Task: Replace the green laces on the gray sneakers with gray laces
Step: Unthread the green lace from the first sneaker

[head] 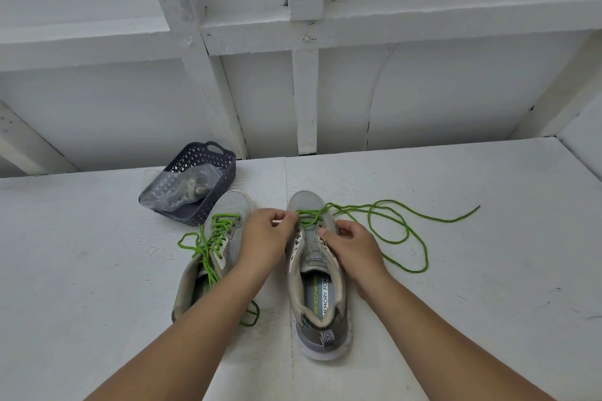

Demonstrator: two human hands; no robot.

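While both forearms reach in from the near edge, the right sneaker stands closest on the white table, heel toward the person and toe pointing away, its insole lettering visible in the open collar. Most of its eyelets are bare; a green lace crosses only the rows nearest the toe, and the rest of that lace trails off to the right across the table in loose loops, one end lying well apart from the shoe. The right hand rests on the right side of this shoe's throat with its fingers curled against the eyelet strip, holding that edge. The left hand sits between the two shoes, and its thumb and fingertips pinch the green lace at the crossing near the toe.

Just to the left, partly under the left forearm, the left sneaker stands parallel, with its own green lace threaded through all its eyelets, the ends untied, looping out on the left and near the heel.

Farther back, just beyond the left sneaker's toe, a dark perforated basket holds a clear plastic bag with grayish contents that I cannot make out. Behind the table rises a white painted wall of boards
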